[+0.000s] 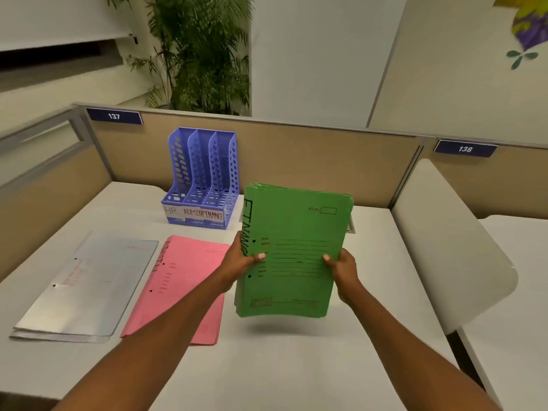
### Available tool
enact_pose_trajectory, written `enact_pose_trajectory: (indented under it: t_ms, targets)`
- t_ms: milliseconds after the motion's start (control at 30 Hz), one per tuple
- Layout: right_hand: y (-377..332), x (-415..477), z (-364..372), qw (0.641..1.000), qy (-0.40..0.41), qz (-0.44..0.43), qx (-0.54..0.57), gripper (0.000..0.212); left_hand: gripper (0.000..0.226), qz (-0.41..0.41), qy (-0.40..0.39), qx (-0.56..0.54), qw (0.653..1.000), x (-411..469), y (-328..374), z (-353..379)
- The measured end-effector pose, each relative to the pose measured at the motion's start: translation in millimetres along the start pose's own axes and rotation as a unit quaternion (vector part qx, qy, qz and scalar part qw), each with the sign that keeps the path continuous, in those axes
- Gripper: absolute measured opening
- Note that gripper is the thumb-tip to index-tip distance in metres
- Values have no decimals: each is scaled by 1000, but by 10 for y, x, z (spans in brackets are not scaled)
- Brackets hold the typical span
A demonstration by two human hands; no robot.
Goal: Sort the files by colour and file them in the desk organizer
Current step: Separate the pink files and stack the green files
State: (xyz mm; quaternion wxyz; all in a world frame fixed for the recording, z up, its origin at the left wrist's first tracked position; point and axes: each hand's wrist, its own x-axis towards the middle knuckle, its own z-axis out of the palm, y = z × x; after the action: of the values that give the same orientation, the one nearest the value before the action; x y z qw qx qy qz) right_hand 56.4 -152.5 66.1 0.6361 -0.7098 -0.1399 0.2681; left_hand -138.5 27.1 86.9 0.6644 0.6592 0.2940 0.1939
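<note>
Pinching a bowed stack of green card folders (296,226) by its side edges, left hand (241,261) and right hand (341,269) hold it in front of the perforated purple 3-slot organizer (201,173).

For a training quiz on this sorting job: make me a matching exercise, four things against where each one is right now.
Things:
1 green files
2 pink files
3 white files
4 organizer

Places:
A upright at the back, by the partition
B flat at the left end of the desk
C held off the desk by the left hand and right hand
D flat, partly hidden by the left forearm

Pairs: 1-C, 2-D, 3-B, 4-A
</note>
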Motion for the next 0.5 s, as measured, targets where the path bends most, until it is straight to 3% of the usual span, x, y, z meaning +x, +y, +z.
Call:
enact_pose_trajectory:
  t_ms: [200, 367, 500]
  targets:
    - [230, -168, 182, 999, -1, -11, -32, 27, 58, -29, 36, 64, 997, -153, -265, -159]
    - [511, -152, 195, 996, 17, -10, -90, 24, 67, -51, 34, 129, 990, -147, -558, -216]
    - [572, -49, 215, 997, 21, -6, -80, 23, 59, -33, 36, 151, 987, -28, -615, -188]
